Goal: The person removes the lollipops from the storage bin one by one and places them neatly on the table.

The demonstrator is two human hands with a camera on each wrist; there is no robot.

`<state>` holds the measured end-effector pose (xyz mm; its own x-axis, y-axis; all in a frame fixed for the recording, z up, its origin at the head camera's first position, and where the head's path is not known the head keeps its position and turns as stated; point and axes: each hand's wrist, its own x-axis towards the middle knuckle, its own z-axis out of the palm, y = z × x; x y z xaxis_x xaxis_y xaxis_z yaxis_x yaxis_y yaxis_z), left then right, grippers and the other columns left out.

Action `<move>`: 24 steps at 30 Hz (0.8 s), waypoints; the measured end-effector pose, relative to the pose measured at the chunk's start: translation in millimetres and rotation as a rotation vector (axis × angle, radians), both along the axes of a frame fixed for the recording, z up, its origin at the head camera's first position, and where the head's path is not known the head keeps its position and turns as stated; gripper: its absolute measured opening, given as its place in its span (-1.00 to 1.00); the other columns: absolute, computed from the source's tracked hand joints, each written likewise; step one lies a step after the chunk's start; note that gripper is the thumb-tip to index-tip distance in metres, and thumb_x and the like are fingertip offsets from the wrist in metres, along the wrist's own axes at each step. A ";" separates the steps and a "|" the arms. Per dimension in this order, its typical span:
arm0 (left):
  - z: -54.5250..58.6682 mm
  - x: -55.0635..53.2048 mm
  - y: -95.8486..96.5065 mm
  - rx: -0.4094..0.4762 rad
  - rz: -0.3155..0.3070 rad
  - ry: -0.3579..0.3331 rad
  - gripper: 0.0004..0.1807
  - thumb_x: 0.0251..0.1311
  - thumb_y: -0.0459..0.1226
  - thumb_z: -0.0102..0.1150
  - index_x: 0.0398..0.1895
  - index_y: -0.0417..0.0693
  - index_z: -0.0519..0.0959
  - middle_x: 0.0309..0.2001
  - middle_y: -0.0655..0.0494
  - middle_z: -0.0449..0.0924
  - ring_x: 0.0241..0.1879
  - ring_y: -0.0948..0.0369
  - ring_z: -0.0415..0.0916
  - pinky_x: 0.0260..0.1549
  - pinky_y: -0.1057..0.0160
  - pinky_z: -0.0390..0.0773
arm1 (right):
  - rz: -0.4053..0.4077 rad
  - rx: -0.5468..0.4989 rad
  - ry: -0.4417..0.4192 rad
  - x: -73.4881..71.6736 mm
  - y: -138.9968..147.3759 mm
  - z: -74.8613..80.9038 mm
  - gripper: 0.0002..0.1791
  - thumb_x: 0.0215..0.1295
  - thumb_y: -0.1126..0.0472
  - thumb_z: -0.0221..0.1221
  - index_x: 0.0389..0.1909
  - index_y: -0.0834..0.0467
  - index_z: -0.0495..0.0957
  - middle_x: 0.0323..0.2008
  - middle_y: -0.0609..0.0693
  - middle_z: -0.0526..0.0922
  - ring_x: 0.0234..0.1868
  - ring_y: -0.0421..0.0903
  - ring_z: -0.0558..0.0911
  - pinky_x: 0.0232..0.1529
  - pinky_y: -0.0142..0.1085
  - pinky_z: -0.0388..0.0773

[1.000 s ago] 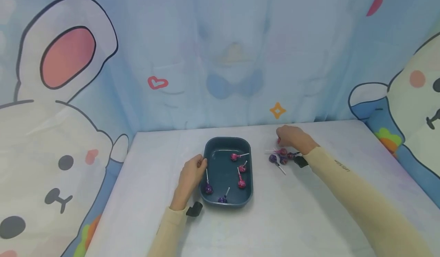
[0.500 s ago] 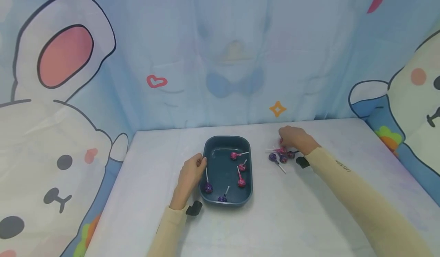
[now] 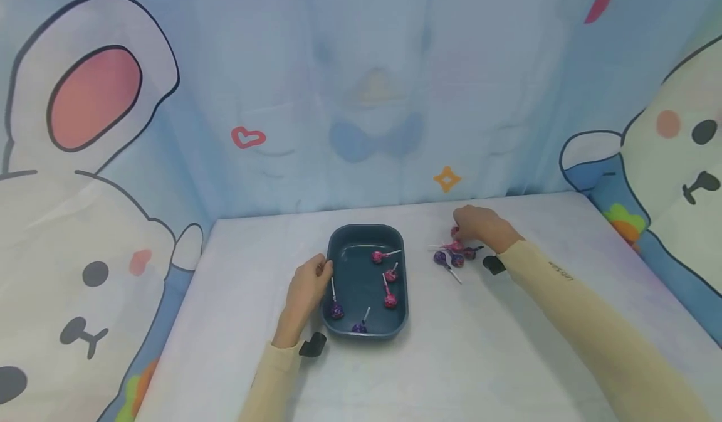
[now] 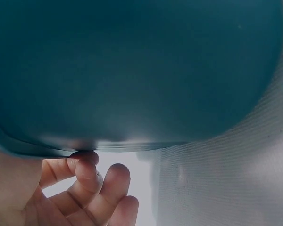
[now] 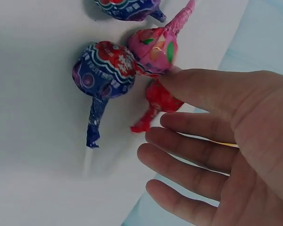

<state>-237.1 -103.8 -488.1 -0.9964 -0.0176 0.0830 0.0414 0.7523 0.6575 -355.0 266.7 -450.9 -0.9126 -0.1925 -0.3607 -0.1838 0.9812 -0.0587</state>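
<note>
My left hand (image 3: 304,284) pinches the left rim of a dark teal tray (image 3: 361,278); in the left wrist view its fingertips lie against the tray's wall. Pink-wrapped lollipops (image 3: 390,300) and purple ones (image 3: 336,310) lie inside. To the right of the tray, my right hand (image 3: 482,226) reaches into a small heap on the table. There its thumb and index finger pinch a red-wrapped lollipop (image 5: 162,99), whose twisted end points away from the palm. A pink lollipop (image 5: 153,49) and a blue-purple lollipop (image 5: 104,70) sit right beside it.
A white cloth covers the table (image 3: 468,353). Behind it hangs a light blue curtain (image 3: 378,177) with cartoon rabbits. Another purple lollipop (image 3: 440,258) lies at the heap's near side, its white stick pointing towards me.
The head view has shifted slightly, so everything appears a little further left. Both hands stay where they were, the left at the tray and the right at the heap.
</note>
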 end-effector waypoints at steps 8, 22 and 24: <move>0.8 1.2 -3.8 -0.005 0.002 0.010 -0.73 0.29 -0.08 -0.07 -0.53 0.03 0.35 -0.64 0.13 0.34 -0.65 0.23 0.26 -0.69 0.29 0.22 | 0.043 -0.022 0.073 -3.3 -4.5 14.3 -0.52 0.12 0.01 0.23 -0.08 0.28 0.44 -0.27 0.13 0.50 -0.25 0.04 0.48 -0.25 -0.10 0.42; -1.7 -0.6 -0.6 -0.012 0.009 0.006 -0.73 0.29 -0.08 -0.08 -0.53 0.02 0.34 -0.63 0.13 0.33 -0.64 0.24 0.25 -0.68 0.30 0.21 | 0.108 -0.016 0.130 7.7 -27.9 39.6 -0.33 0.12 -0.02 0.23 0.14 0.31 0.31 0.06 0.27 0.45 0.04 0.17 0.47 0.02 0.03 0.40; -2.0 -0.2 -0.2 -0.012 0.009 0.003 -0.73 0.29 -0.07 -0.08 -0.52 0.02 0.35 -0.63 0.13 0.33 -0.64 0.24 0.26 -0.68 0.30 0.21 | 0.128 -0.016 0.151 10.2 -31.5 41.6 -0.35 0.11 -0.01 0.24 0.11 0.30 0.34 0.02 0.25 0.48 0.00 0.15 0.50 -0.01 0.01 0.42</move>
